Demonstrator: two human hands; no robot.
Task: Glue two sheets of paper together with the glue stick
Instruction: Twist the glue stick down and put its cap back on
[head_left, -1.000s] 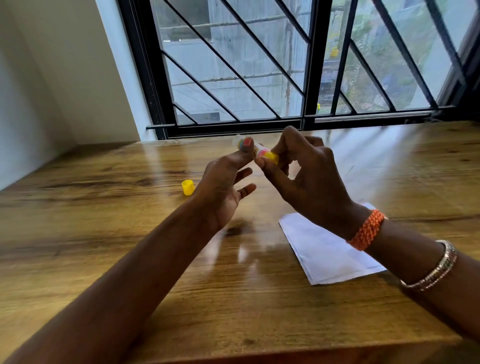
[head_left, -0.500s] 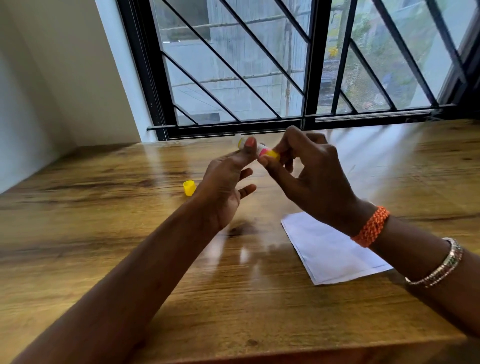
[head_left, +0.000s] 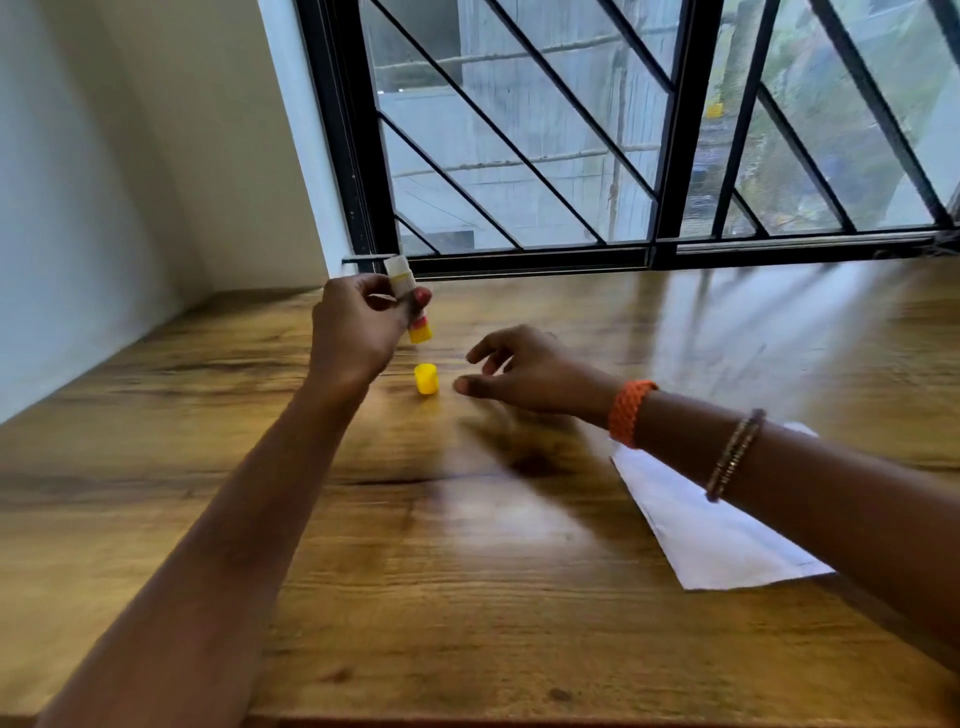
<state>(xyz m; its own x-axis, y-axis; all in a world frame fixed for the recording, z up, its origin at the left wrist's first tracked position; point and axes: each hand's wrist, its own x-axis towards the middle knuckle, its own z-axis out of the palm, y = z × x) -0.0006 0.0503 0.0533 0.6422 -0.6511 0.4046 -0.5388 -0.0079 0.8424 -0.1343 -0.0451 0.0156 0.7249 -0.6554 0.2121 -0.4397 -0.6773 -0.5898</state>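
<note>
Left hand: the left hand (head_left: 358, 327) is raised above the wooden tabletop, toward its far left corner, with fingers and thumb curled round the middle of the glue stick.
Glue stick: a small white-bodied glue stick with a red band and a yellow base (head_left: 409, 299) is held nearly upright and slightly tilted, its white end uppermost and its yellow end pointing down; it hangs clear of the tabletop, directly above and a little behind the cap.
Cap: a small yellow plastic cap (head_left: 426, 379) lies on the tabletop between the two hands, well in from every edge, apart from the glue stick.
Right hand: the right hand (head_left: 530, 370) is low over the tabletop just to the right of the cap, fingers spread and loosely bent, thumb toward the cap, holding nothing; whether a fingertip touches the cap cannot be told, as the hand is blurred.
Paper: white paper (head_left: 711, 530) lies flat on the tabletop toward its right edge, partly under the right forearm; whether it is one sheet or two stacked cannot be told.
Wrist wear: an orange braided band (head_left: 629, 413) circles the right wrist, and a thin beaded bracelet (head_left: 733, 454) sits further up the forearm.
Tabletop: the glossy brown wood-grain tabletop (head_left: 415, 571) runs back to a black-framed window with diagonal bars (head_left: 660, 156) along its far edge.
</note>
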